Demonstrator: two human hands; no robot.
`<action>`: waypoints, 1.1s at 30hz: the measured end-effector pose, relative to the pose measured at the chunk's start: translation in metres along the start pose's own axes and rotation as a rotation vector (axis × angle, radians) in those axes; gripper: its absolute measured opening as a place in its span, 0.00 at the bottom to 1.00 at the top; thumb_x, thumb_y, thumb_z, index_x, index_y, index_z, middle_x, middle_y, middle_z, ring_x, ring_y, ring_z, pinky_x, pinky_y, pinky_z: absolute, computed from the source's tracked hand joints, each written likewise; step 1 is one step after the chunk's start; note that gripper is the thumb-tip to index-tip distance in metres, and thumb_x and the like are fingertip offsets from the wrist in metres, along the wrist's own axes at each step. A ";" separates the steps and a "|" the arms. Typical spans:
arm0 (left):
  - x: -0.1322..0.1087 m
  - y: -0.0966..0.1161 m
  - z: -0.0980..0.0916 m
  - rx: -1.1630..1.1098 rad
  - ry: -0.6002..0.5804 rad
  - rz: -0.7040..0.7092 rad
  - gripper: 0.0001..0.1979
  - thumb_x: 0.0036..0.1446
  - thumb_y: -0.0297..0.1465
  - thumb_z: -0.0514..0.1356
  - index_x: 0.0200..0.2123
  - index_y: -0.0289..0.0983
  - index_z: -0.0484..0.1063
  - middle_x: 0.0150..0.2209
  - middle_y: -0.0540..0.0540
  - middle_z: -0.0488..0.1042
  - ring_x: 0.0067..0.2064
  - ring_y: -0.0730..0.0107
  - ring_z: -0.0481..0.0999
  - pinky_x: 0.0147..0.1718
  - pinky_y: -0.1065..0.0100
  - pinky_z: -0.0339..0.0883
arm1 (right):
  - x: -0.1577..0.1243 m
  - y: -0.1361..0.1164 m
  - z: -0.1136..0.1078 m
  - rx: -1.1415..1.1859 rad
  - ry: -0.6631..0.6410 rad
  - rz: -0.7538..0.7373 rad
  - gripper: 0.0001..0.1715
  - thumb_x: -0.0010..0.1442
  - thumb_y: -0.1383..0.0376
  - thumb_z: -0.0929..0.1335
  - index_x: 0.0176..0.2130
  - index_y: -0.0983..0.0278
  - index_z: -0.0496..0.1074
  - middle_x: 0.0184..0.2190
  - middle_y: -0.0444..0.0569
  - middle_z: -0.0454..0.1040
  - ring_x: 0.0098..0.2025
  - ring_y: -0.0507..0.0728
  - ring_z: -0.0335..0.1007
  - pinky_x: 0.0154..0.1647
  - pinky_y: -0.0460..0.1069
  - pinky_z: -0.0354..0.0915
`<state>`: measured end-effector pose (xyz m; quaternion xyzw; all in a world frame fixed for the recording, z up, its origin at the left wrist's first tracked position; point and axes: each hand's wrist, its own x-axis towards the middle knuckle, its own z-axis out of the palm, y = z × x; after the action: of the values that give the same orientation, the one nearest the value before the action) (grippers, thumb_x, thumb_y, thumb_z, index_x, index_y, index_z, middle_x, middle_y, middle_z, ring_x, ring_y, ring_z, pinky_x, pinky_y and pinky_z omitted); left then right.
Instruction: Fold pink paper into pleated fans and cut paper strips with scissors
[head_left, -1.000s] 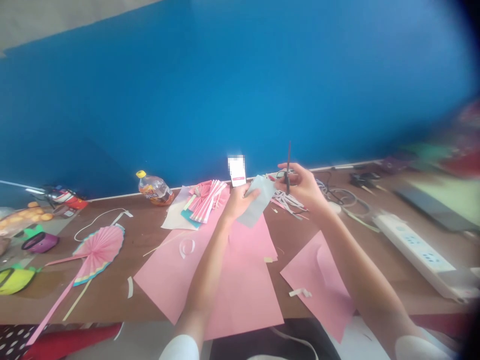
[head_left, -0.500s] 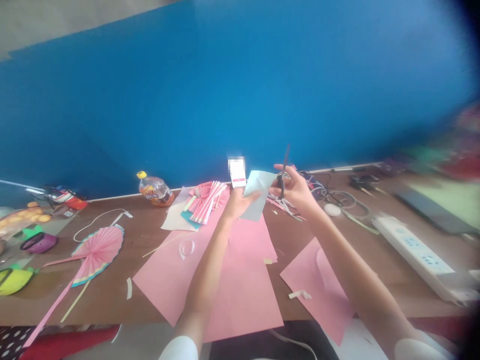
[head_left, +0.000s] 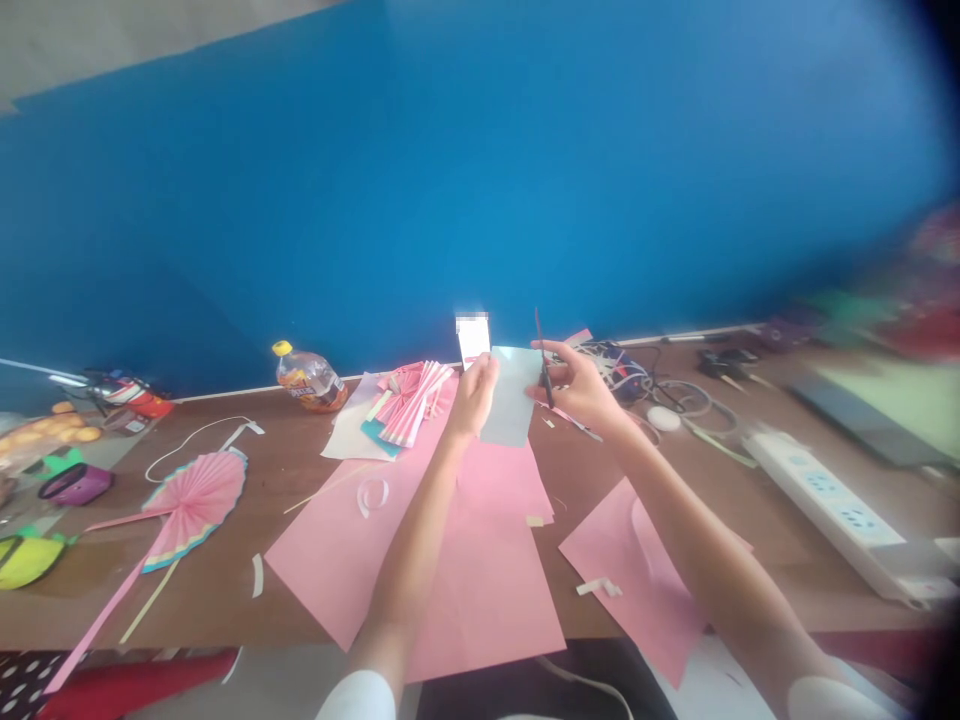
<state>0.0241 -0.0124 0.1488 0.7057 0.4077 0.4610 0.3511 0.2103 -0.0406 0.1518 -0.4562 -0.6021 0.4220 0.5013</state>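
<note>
My left hand [head_left: 475, 396] is closed on the left edge of a pale blue sheet of paper [head_left: 511, 400], held up above the table. My right hand [head_left: 576, 384] grips dark scissors [head_left: 545, 365], their blades pointing upward at the paper's right edge. Whether the blades touch the paper I cannot tell. Under my hands lie large pink paper sheets [head_left: 480, 590]. Behind the left hand a lit phone screen [head_left: 473, 338] stands against the wall. Left of it, a folded pink and white paper fan [head_left: 414, 405] rests on other sheets.
A pink pleated fan [head_left: 199, 500] lies at left, near a drink bottle [head_left: 309, 378] with a yellow cap. On the right are a white power strip [head_left: 832, 510], tangled cables [head_left: 694, 402] and another pink sheet [head_left: 637, 560]. Paper scraps [head_left: 598, 587] are scattered about. A blue wall [head_left: 480, 180] rises behind.
The scissors and my right hand have moved slightly left, to the paper's right edge. The pale blue paper has turned more upright and faces me more squarely. My left hand has shifted up slightly.
</note>
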 end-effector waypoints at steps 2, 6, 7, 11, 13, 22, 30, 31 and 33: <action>0.000 -0.001 -0.001 0.016 0.048 0.024 0.25 0.65 0.52 0.46 0.30 0.37 0.63 0.27 0.49 0.64 0.30 0.72 0.65 0.31 0.69 0.61 | -0.001 0.000 0.002 -0.020 -0.034 0.002 0.45 0.45 0.62 0.76 0.60 0.61 0.63 0.29 0.47 0.78 0.29 0.57 0.73 0.23 0.47 0.66; -0.001 -0.002 0.001 -0.029 0.108 0.041 0.24 0.65 0.50 0.48 0.26 0.37 0.60 0.24 0.51 0.58 0.28 0.74 0.60 0.27 0.70 0.56 | -0.003 -0.002 0.006 -0.024 -0.083 0.014 0.44 0.45 0.64 0.75 0.60 0.62 0.63 0.31 0.48 0.78 0.29 0.56 0.72 0.24 0.46 0.65; -0.001 -0.002 0.001 -0.047 0.118 0.040 0.23 0.65 0.49 0.48 0.26 0.37 0.61 0.24 0.51 0.59 0.28 0.73 0.60 0.28 0.70 0.55 | -0.003 -0.003 0.006 -0.018 -0.086 0.015 0.44 0.45 0.64 0.75 0.60 0.62 0.63 0.31 0.48 0.78 0.30 0.56 0.73 0.24 0.46 0.65; -0.001 -0.002 0.004 -0.098 0.127 0.018 0.22 0.66 0.47 0.48 0.27 0.36 0.63 0.25 0.50 0.62 0.29 0.73 0.61 0.28 0.70 0.56 | -0.004 -0.004 0.005 -0.005 -0.100 0.017 0.45 0.44 0.64 0.76 0.60 0.63 0.63 0.29 0.47 0.78 0.30 0.56 0.72 0.25 0.46 0.65; 0.000 -0.004 0.003 -0.124 0.130 0.042 0.22 0.66 0.46 0.49 0.26 0.37 0.61 0.24 0.51 0.60 0.28 0.74 0.59 0.27 0.70 0.54 | -0.003 -0.004 0.004 0.013 -0.092 0.022 0.45 0.44 0.63 0.76 0.60 0.62 0.63 0.29 0.46 0.77 0.29 0.55 0.71 0.25 0.46 0.65; 0.000 -0.011 0.009 -0.085 0.068 0.127 0.22 0.65 0.47 0.51 0.25 0.37 0.56 0.22 0.54 0.49 0.25 0.76 0.50 0.24 0.69 0.44 | 0.004 0.006 -0.001 0.170 0.123 -0.046 0.39 0.44 0.61 0.77 0.54 0.58 0.67 0.30 0.43 0.75 0.28 0.53 0.70 0.28 0.48 0.67; -0.001 -0.009 0.009 -0.167 -0.029 0.061 0.21 0.62 0.47 0.55 0.27 0.36 0.64 0.23 0.53 0.60 0.25 0.76 0.60 0.25 0.72 0.51 | 0.003 0.005 -0.003 0.168 0.150 -0.075 0.39 0.45 0.59 0.77 0.54 0.60 0.67 0.31 0.46 0.76 0.30 0.55 0.71 0.31 0.49 0.68; 0.000 -0.009 0.008 -0.205 -0.070 0.024 0.20 0.61 0.47 0.57 0.30 0.35 0.67 0.25 0.52 0.65 0.27 0.75 0.64 0.25 0.72 0.54 | 0.003 0.004 -0.003 0.163 0.146 -0.077 0.39 0.45 0.58 0.77 0.55 0.60 0.67 0.31 0.46 0.76 0.30 0.55 0.71 0.31 0.49 0.68; 0.001 -0.011 0.006 -0.268 -0.135 -0.046 0.19 0.58 0.47 0.60 0.36 0.35 0.71 0.31 0.48 0.72 0.30 0.72 0.71 0.28 0.72 0.61 | 0.003 0.004 -0.003 0.156 0.146 -0.079 0.39 0.45 0.58 0.77 0.55 0.60 0.66 0.32 0.46 0.77 0.29 0.55 0.71 0.30 0.50 0.68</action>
<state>0.0274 -0.0076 0.1373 0.6724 0.3342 0.4545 0.4793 0.2130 -0.0372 0.1493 -0.4210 -0.5468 0.4133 0.5941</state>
